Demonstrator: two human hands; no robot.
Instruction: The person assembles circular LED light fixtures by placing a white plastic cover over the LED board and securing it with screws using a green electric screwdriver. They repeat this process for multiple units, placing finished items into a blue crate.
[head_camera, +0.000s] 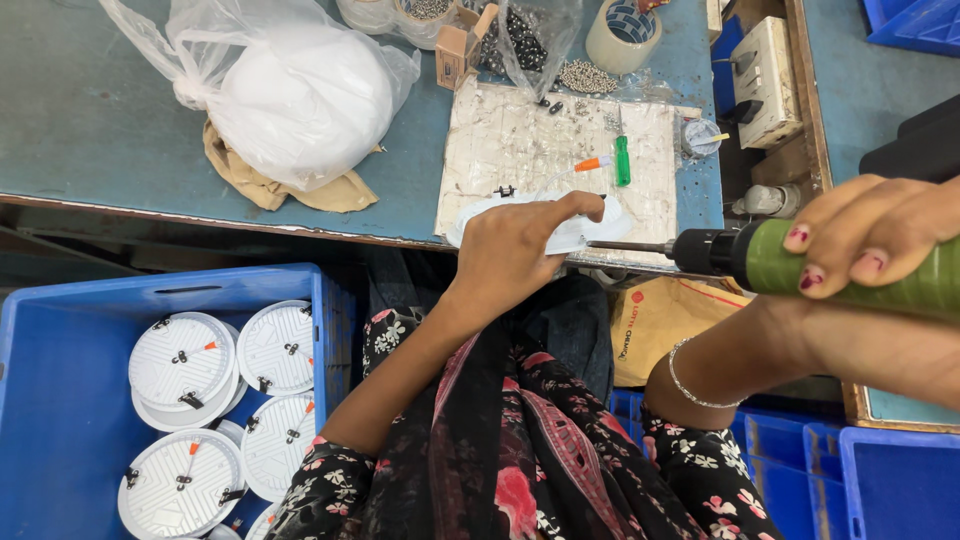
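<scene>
A blue crate (60, 330) at lower left holds stacked white round discs (185, 362) with black clips. On the teal counter (90, 120) lies a bulging white plastic bag (300, 95) over brown paper (262, 188). A roll of tape (624, 35) stands near loose screws (588, 77), with a green-handled tool (622, 160) just below.

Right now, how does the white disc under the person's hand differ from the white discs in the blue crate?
The disc on the bench is single and pinned by the left hand, mostly hidden; the discs in the blue crate are many, stacked, untouched and in plain sight. The power screwdriver points at the bench disc only. Both are white and round.
</scene>
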